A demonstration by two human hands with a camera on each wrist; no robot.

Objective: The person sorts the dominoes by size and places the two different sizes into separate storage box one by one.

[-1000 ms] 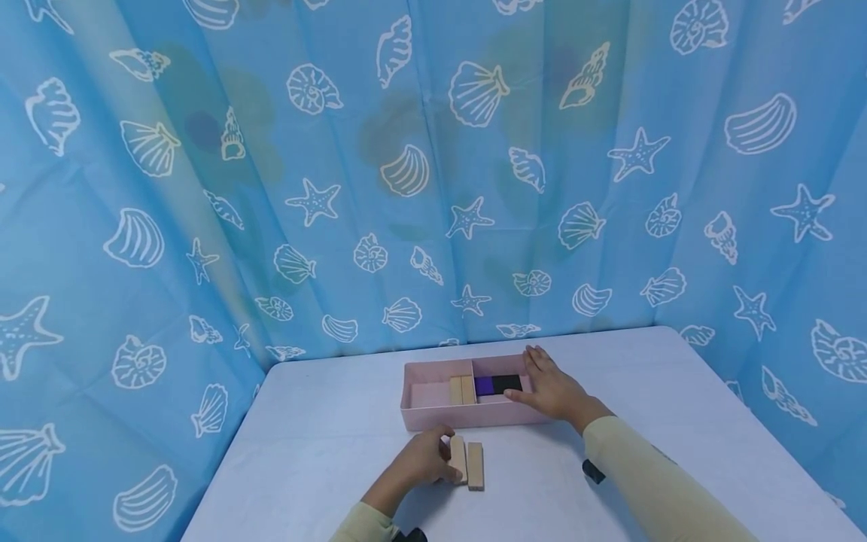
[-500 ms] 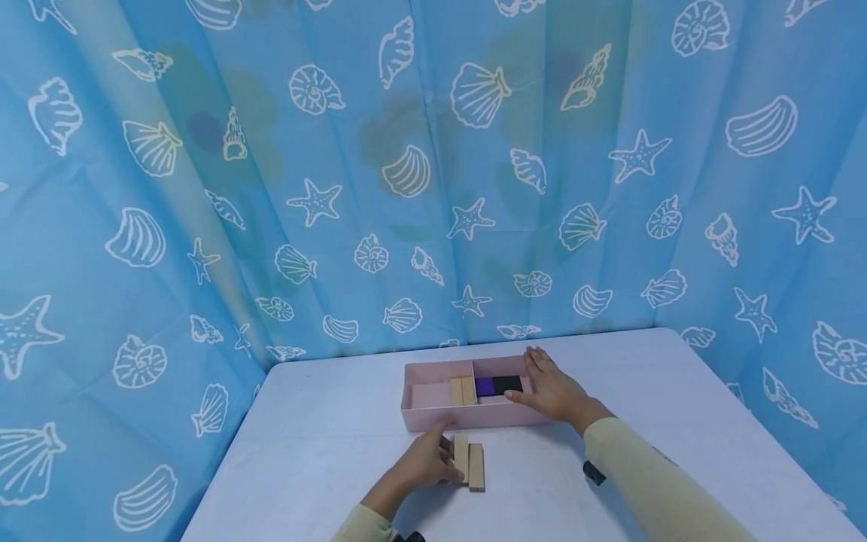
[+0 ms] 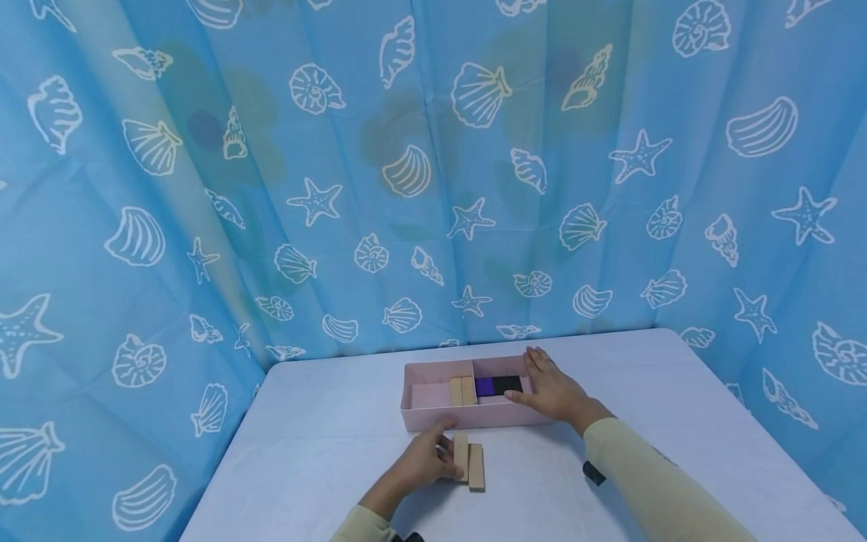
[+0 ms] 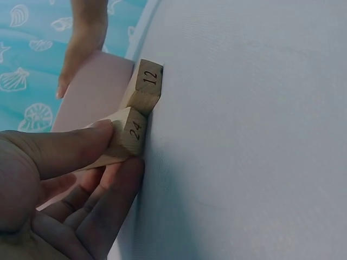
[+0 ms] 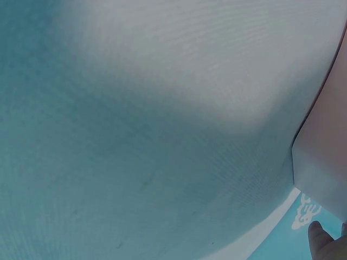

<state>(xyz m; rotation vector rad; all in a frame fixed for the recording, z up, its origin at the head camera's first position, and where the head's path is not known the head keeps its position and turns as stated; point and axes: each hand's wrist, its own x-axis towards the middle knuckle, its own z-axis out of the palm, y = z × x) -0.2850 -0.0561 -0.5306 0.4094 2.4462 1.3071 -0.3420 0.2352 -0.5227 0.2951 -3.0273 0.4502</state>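
In the left wrist view, my left hand (image 4: 70, 189) pinches a wooden block (image 4: 129, 132) marked 24 between thumb and fingers. Touching it is a second wooden block (image 4: 147, 81), marked 12, which lies on the table. From the head view, the held block (image 3: 461, 454) sits just left of the other and a little farther from me. My right hand (image 3: 552, 388) rests across the right end of a pink divided box (image 3: 440, 418), fingers straight over the far rim and thumb extended near the front. Only some fingertips (image 5: 320, 238) show in the right wrist view.
Inside the box's left compartment, two wooden blocks (image 3: 463, 391) lie against the divider. A purple block (image 3: 484, 386) and a black block (image 3: 506, 385) are in the right compartment. The white table (image 3: 318, 429) meets a blue shell-print curtain (image 3: 339, 278) behind.
My left hand has shifted the held block slightly away from me and to the right, closing the small gap to the other block. The right hand stays on the box.
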